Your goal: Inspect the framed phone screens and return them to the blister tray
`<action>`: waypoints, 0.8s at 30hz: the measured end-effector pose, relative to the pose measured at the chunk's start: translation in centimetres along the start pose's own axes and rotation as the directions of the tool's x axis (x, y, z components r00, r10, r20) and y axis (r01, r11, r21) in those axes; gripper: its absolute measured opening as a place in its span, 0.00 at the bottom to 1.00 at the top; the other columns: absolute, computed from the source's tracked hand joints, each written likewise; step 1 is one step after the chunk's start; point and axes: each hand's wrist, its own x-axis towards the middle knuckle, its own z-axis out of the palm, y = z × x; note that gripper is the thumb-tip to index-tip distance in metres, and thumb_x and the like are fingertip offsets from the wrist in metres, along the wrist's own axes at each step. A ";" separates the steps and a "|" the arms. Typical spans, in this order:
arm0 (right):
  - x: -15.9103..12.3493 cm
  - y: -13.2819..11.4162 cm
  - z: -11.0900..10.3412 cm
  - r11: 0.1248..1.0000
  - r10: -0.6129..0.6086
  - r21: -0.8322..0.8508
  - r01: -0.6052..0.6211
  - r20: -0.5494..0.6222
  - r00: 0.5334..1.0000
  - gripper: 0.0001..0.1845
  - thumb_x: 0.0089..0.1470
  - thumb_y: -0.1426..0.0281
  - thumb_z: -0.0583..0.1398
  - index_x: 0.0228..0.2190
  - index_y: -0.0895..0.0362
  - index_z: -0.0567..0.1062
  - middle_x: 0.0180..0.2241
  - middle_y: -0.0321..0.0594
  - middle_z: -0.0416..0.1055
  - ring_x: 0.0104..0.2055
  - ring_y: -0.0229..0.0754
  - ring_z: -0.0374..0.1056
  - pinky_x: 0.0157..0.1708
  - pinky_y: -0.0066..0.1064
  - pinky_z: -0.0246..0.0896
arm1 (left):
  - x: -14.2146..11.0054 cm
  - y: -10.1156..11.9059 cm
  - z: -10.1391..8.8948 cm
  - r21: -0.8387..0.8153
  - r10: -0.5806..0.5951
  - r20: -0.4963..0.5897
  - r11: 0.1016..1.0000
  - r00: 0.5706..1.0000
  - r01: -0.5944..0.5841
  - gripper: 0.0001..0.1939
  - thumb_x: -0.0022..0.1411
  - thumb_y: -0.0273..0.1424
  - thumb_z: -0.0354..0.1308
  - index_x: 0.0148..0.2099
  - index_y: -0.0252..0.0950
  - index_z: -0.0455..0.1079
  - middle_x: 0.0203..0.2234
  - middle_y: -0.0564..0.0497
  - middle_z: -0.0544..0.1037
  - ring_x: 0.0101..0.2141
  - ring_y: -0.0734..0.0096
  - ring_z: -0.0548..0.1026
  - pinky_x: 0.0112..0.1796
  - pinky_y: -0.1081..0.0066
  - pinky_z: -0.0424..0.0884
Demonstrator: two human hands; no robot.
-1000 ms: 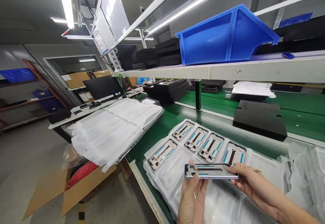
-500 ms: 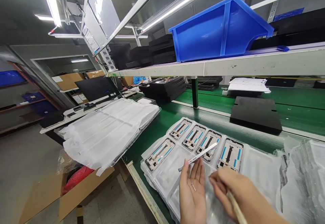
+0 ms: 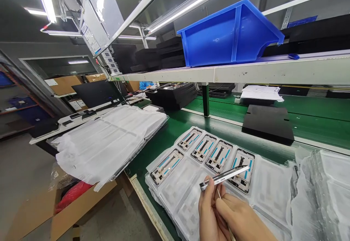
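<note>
Silver phone frame (image 3: 224, 177) edge-on, hands (image 3: 208, 208) partly hidden

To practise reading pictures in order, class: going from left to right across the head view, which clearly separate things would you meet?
Black monitor → dark stack → phone frame held in the left hand → stack of translucent plastic trays.

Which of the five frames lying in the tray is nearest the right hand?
The rightmost frame, just beyond the right hand; in view, the held frame partly covers it. The other four lie farther left.
</note>
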 end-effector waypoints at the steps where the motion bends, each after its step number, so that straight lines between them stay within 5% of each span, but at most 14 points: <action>1: -0.1 0.0 0.0 1.000 0.002 0.022 -0.002 0.003 1.000 0.10 0.50 0.81 0.55 0.30 0.54 0.66 0.30 0.37 0.74 0.30 0.40 0.73 0.28 0.26 0.65 | 0.1 0.1 -0.1 -0.006 0.003 0.009 1.000 1.000 -0.003 0.29 0.55 0.29 0.72 0.57 0.29 0.70 0.51 0.35 0.78 0.56 0.54 0.74 0.53 0.68 0.75; 7: -0.1 -0.2 -0.5 0.993 0.015 0.118 -0.005 -0.088 0.996 0.08 0.64 0.73 0.50 0.31 0.51 0.61 0.24 0.29 0.67 0.21 0.34 0.65 0.20 0.22 0.61 | 0.2 1.3 -1.0 0.043 0.076 0.070 0.996 0.995 -0.079 0.19 0.57 0.32 0.70 0.50 0.32 0.74 0.49 0.37 0.79 0.51 0.54 0.77 0.46 0.67 0.78; 14: 0.5 -0.9 -1.3 0.980 0.026 0.198 0.014 -0.201 0.979 0.11 0.67 0.73 0.52 0.30 0.52 0.61 0.26 0.28 0.66 0.23 0.30 0.66 0.23 0.19 0.63 | 0.2 1.9 -2.4 0.166 0.269 0.059 0.947 0.961 -0.275 0.17 0.57 0.27 0.68 0.49 0.32 0.74 0.48 0.36 0.80 0.43 0.57 0.80 0.41 0.67 0.79; 17: 0.3 -0.6 -1.1 0.991 -0.002 0.129 0.034 -0.237 0.971 0.08 0.66 0.73 0.53 0.33 0.53 0.63 0.25 0.28 0.64 0.22 0.31 0.66 0.22 0.20 0.63 | 0.0 1.8 -2.6 0.164 0.297 0.041 0.940 0.954 -0.300 0.21 0.49 0.27 0.74 0.46 0.33 0.75 0.45 0.38 0.82 0.41 0.57 0.81 0.40 0.66 0.80; 21: 0.2 -0.3 -0.9 0.997 -0.049 0.046 0.062 -0.248 0.968 0.07 0.65 0.75 0.54 0.33 0.53 0.65 0.24 0.28 0.63 0.21 0.31 0.67 0.21 0.19 0.63 | -0.3 1.7 -2.8 0.165 0.321 0.053 0.931 0.945 -0.326 0.35 0.31 0.41 0.82 0.43 0.34 0.77 0.43 0.39 0.83 0.40 0.56 0.81 0.38 0.68 0.80; 24: 0.5 -0.8 -1.5 0.997 -0.054 0.037 0.066 -0.261 0.964 0.07 0.67 0.73 0.53 0.34 0.53 0.66 0.25 0.30 0.66 0.22 0.32 0.68 0.22 0.19 0.64 | -0.8 1.8 -2.7 0.168 0.349 0.067 0.920 0.935 -0.355 0.36 0.31 0.43 0.82 0.43 0.34 0.77 0.43 0.38 0.82 0.40 0.57 0.81 0.39 0.69 0.80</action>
